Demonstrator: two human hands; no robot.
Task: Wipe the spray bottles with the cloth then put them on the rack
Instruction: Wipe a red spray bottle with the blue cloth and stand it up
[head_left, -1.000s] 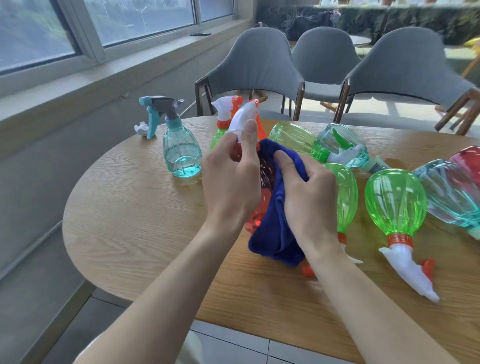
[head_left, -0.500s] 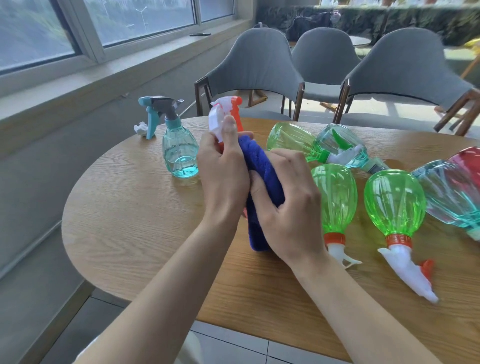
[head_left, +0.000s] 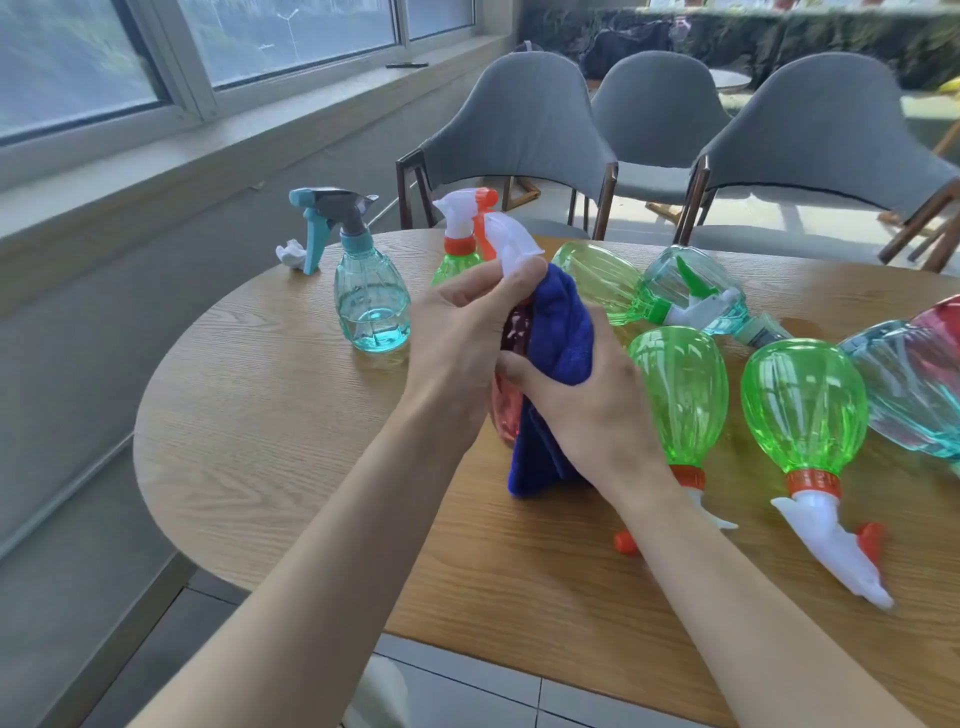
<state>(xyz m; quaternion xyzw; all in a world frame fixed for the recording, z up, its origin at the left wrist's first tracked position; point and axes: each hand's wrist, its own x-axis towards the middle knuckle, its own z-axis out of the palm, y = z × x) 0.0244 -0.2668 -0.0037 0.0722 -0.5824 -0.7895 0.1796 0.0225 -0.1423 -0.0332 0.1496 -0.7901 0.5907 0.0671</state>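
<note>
1. Two hands meet over the wooden table (head_left: 291, 415), and between them we see a red spray bottle (head_left: 510, 410), head up and leaning slightly.
2. The left hand (head_left: 457, 338) curls its fingers round the bottle's neck, just under the white trigger head (head_left: 511, 241).
3. The right hand (head_left: 587, 410) grips a blue cloth (head_left: 561, 327) and presses it against the bottle's right side; the cloth hangs down below the hand.
4. We cannot tell whether the bottle's base touches the table, since the cloth and wrists hide it.
5. Left of the hands a teal bottle (head_left: 371, 306) stands upright; behind the left hand we see an upright green bottle (head_left: 457, 260), partly hidden.
6. Right of the hands two lying green bottles (head_left: 680, 395) rest side by side, heads towards us.
7. Further back, a third green bottle (head_left: 597, 280) and a lying teal bottle (head_left: 696, 291) rest together.
8. Grey chairs (head_left: 519, 130) stand beyond the far edge.
</note>
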